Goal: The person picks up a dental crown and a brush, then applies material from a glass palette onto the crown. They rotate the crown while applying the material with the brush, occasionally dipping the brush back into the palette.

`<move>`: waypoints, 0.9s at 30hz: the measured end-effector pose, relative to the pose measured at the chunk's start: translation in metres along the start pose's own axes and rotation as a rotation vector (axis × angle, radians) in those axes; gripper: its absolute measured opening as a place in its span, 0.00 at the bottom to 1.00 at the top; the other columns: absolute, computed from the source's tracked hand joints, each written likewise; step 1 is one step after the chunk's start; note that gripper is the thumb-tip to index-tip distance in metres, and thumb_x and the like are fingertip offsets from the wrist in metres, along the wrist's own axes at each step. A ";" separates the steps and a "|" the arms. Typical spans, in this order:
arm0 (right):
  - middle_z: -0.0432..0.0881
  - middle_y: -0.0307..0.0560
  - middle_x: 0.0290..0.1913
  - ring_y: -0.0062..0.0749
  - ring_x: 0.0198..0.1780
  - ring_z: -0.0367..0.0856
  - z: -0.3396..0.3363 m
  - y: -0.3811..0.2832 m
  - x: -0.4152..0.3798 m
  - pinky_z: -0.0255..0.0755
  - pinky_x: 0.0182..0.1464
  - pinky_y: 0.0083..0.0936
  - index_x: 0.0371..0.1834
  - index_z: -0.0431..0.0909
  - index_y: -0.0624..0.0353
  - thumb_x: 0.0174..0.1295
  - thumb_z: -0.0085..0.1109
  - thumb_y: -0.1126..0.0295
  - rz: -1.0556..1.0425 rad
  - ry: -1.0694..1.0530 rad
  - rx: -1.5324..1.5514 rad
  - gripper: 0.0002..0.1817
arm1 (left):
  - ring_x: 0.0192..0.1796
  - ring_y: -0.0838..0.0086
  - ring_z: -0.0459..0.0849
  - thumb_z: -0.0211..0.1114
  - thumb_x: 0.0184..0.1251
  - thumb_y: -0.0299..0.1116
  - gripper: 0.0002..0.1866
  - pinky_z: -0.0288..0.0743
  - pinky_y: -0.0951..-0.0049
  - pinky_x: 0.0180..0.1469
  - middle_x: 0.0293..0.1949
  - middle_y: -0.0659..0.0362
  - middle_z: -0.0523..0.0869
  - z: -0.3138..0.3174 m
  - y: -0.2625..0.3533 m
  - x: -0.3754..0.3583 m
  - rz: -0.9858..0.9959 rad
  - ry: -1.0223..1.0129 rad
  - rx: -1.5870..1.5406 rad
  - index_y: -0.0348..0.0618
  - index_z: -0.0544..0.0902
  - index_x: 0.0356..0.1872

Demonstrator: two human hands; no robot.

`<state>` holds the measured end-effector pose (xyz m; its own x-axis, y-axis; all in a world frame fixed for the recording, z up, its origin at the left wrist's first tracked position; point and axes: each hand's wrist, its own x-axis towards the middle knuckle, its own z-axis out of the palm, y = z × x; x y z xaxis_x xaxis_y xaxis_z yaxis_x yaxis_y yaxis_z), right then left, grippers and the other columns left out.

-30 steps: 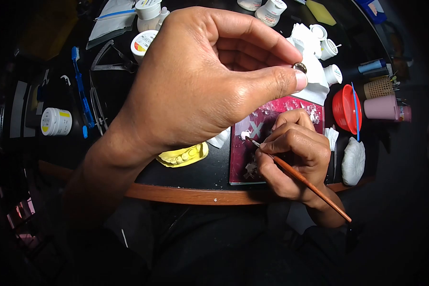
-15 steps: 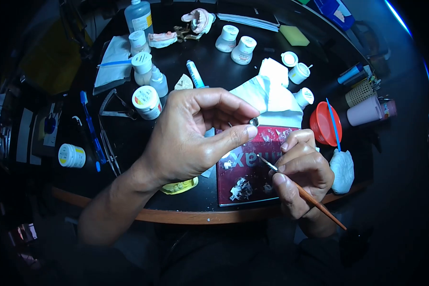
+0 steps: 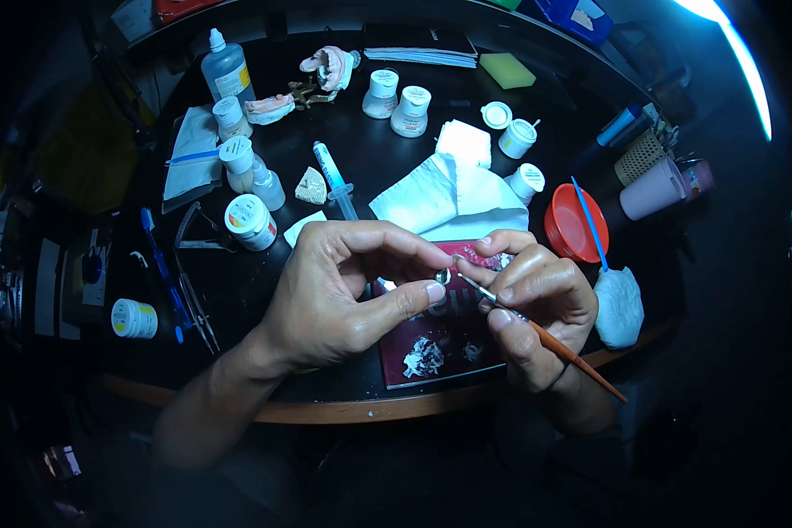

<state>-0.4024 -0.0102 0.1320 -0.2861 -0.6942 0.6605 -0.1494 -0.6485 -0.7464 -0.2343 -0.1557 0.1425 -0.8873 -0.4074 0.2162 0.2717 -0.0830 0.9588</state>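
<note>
- Pinching a small shiny piece point(image 3: 443, 275): left hand point(image 3: 326, 308); likely light, slippery, best held by its edges.
- Right hand point(image 3: 550, 297) gripping a slender brush point(image 3: 581, 363) near the ferrule.

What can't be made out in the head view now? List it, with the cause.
- Head view: full shape of the small shiny piece; too small, partly covered by the left hand.
- Head view: any material on the tip of the brush; too small.
- Head view: full lettering on the dark red pad; hands cover it.
- Head view: fine print on the dropper bottle; too small.
</note>
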 end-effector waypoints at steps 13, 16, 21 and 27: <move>0.83 0.51 0.32 0.50 0.53 0.86 -0.001 -0.005 0.004 0.88 0.55 0.42 0.34 0.80 0.66 0.48 0.64 0.88 -0.184 -0.091 -0.280 0.10 | 0.51 0.75 0.88 0.69 0.66 0.15 0.12 0.83 0.75 0.56 0.48 0.49 0.89 0.001 -0.004 -0.001 -0.056 -0.049 -0.134 0.26 0.85 0.50; 0.82 0.50 0.32 0.50 0.53 0.87 0.000 -0.007 0.005 0.88 0.53 0.41 0.33 0.80 0.65 0.47 0.64 0.89 -0.186 -0.096 -0.309 0.11 | 0.51 0.75 0.87 0.69 0.66 0.15 0.12 0.82 0.75 0.56 0.48 0.50 0.89 0.002 -0.001 -0.001 -0.083 -0.045 -0.125 0.26 0.85 0.50; 0.82 0.49 0.31 0.50 0.53 0.86 0.003 -0.007 0.006 0.89 0.51 0.41 0.33 0.80 0.65 0.47 0.63 0.90 -0.190 -0.089 -0.310 0.11 | 0.51 0.75 0.87 0.70 0.66 0.14 0.12 0.82 0.76 0.55 0.48 0.50 0.89 0.001 -0.001 -0.001 -0.088 -0.045 -0.125 0.27 0.85 0.50; 0.82 0.49 0.31 0.50 0.52 0.86 0.004 -0.009 0.007 0.89 0.51 0.41 0.33 0.80 0.66 0.46 0.64 0.90 -0.186 -0.097 -0.322 0.12 | 0.50 0.75 0.87 0.70 0.66 0.15 0.12 0.82 0.76 0.54 0.47 0.50 0.89 0.001 -0.002 -0.001 -0.070 -0.047 -0.110 0.27 0.85 0.49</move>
<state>-0.3994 -0.0100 0.1435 -0.1372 -0.6105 0.7801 -0.4841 -0.6457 -0.5905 -0.2346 -0.1539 0.1404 -0.9213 -0.3543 0.1604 0.2457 -0.2104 0.9463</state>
